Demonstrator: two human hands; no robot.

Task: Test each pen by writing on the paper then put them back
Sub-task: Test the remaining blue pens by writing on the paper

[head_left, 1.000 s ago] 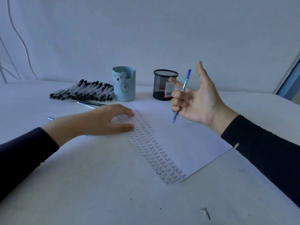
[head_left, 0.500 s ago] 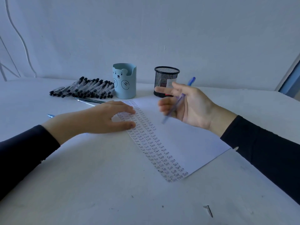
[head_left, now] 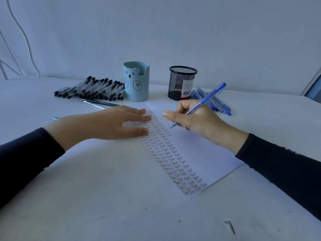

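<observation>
A white sheet of paper (head_left: 194,153) lies on the table, its left strip filled with rows of the word "Test". My left hand (head_left: 107,124) rests flat on the paper's upper left part, fingers straight. My right hand (head_left: 196,120) grips a blue pen (head_left: 206,100) in a writing hold, its tip just at the paper beside the written columns. A pile of black-capped pens (head_left: 92,90) lies at the back left. Several blue pens (head_left: 212,100) lie behind my right hand.
A light blue bear-faced pen holder (head_left: 136,84) and a black mesh cup (head_left: 182,82) stand at the back centre. Two loose pens (head_left: 99,102) lie in front of the black pile, and a blue pen end (head_left: 54,117) shows behind my left wrist. A small dark screw (head_left: 230,226) lies near the front edge.
My right hand turned the blue pen from an upright, open-fingered hold into a writing grip and lowered its tip to the paper. My left hand stayed on the sheet.
</observation>
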